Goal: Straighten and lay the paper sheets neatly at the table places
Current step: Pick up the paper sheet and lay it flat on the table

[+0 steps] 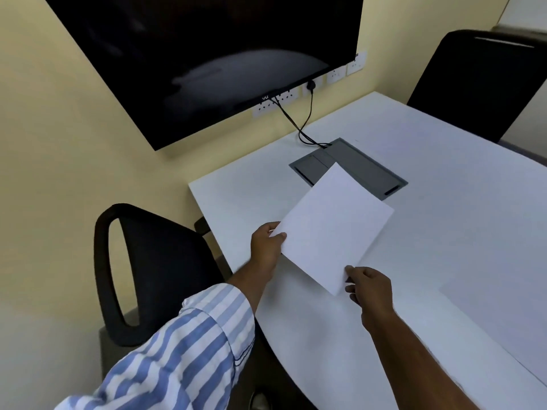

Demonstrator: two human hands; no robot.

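Paper sheet (pixel 331 229) is hovering askew above the tabletop (pixel 444 202), long axis running near-left to far-right, left hand (pixel 266 247) pinching its left corner, right hand (pixel 370 288) pinching the near corner.

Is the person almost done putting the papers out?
Hard to say. In hand: both the left hand and right hand hold one white paper sheet by its corners, over the table, crooked to the edge. Another sheet seems already laid at the right. Left: setting this one straight by the chair.
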